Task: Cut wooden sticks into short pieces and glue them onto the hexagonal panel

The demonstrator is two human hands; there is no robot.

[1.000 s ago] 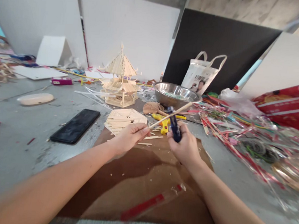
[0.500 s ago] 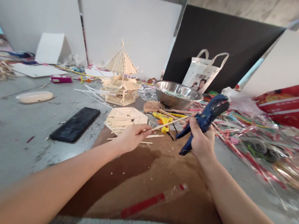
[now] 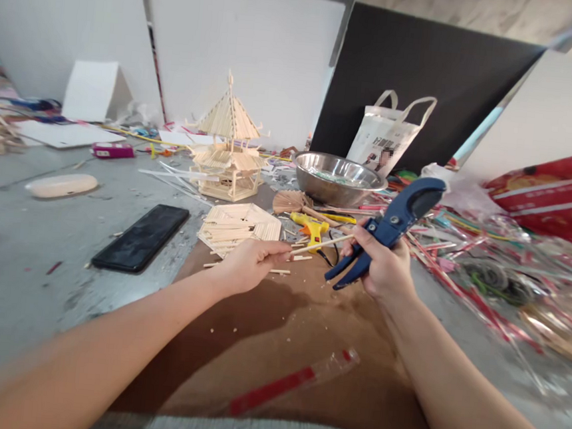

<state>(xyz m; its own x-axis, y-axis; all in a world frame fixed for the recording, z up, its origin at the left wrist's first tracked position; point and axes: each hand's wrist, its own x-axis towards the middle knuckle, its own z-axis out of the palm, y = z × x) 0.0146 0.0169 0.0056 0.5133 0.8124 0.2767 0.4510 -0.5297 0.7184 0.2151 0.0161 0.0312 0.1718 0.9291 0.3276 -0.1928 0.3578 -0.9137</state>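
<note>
Blue cutter [image 3: 391, 225] swung rightward, in right hand [image 3: 386, 264].

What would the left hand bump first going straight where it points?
Beyond its stick, the left hand would probably meet the yellow glue gun, or pass above; depth is unclear.

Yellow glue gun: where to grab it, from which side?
Best by its handle, likely from the person's near side: the yellow glue gun seems to lie on its side, handle toward the person, nozzle left. Wrapping fingers round the handle should keep clear of the nozzle. The thin stick crosses the view near the handle's end, so move it aside first.
</note>
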